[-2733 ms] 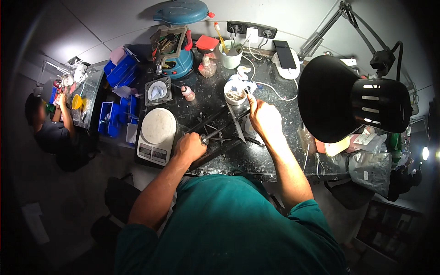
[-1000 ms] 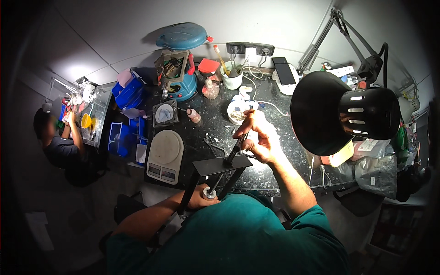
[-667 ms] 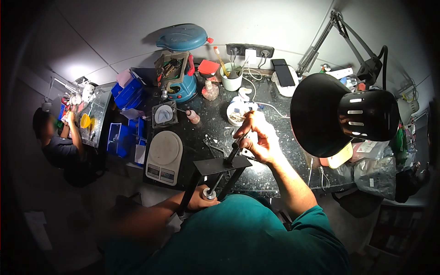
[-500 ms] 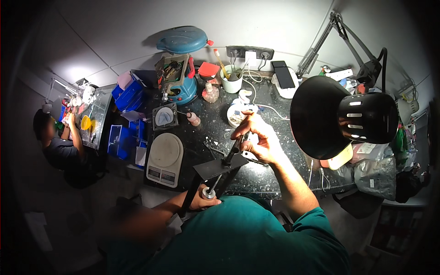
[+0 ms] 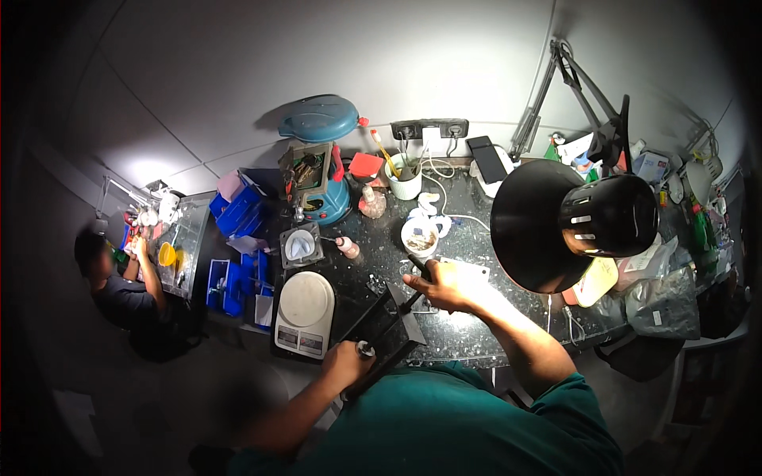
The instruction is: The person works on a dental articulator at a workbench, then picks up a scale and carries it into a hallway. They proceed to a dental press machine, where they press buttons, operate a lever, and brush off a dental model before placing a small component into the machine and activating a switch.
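A black metal screw press frame (image 5: 406, 324) is tilted over the front edge of the bench, close to my body. My right hand (image 5: 451, 287) is closed on the dark bar handle (image 5: 421, 268) at the top of its screw. Inside the other end of the frame, my left hand (image 5: 346, 365) is wrapped round a small round metal piece (image 5: 365, 349). Fingers and frame hide most of that piece. Just beyond my right hand stands a white cup (image 5: 419, 236) with pale residue inside.
A kitchen scale (image 5: 305, 313) lies left of the press, behind it a blue machine (image 5: 327, 202) with its lid raised. A black lamp shade (image 5: 532, 226) hangs low on the right. Plastic bags (image 5: 660, 305) crowd the right end. Another person (image 5: 123, 278) works at the far left.
The press has tipped over, its top plate swinging to the right. My right hand has moved lower and changed its hold on the handle. The whole view has shifted slightly.
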`<state>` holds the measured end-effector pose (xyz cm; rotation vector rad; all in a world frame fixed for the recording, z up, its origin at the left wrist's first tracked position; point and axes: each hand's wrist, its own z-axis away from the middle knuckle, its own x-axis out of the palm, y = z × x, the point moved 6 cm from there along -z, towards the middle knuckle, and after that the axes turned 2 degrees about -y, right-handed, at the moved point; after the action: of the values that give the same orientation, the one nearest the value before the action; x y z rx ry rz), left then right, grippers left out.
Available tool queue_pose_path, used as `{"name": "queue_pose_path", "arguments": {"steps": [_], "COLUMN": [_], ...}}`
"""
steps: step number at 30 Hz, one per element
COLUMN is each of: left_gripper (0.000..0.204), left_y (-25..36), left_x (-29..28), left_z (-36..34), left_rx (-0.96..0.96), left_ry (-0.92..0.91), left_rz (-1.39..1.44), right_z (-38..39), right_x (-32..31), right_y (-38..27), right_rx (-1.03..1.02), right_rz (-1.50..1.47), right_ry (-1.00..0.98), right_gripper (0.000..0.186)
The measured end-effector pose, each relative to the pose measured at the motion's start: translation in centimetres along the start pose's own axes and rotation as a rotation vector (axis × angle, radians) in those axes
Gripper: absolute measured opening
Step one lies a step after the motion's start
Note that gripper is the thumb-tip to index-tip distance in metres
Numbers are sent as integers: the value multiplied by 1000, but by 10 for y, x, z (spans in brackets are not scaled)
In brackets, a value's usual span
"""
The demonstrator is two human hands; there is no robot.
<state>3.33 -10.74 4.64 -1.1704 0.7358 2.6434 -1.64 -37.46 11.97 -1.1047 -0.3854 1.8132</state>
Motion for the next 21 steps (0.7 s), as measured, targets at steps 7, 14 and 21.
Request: {"name": "queue_pose_path", "arguments": {"steps": [7, 14, 21], "left_gripper": [42, 40, 40], "left_y": [-18, 2, 19], "left_x": [12, 4, -4], "left_z": [5, -2, -3], "left_rx": [-49, 52, 163], "left_ry": [-255, -200, -150], "left_rz": [40, -82, -119], "right_z": [2, 22, 49], "right_x": [16, 6, -1], "right_y": [4, 19, 23], "right_rx": [-66, -124, -472], "right_rz": [235, 38, 28], "right_ry": [223, 277, 542], "right_gripper": [69, 59, 52]}}
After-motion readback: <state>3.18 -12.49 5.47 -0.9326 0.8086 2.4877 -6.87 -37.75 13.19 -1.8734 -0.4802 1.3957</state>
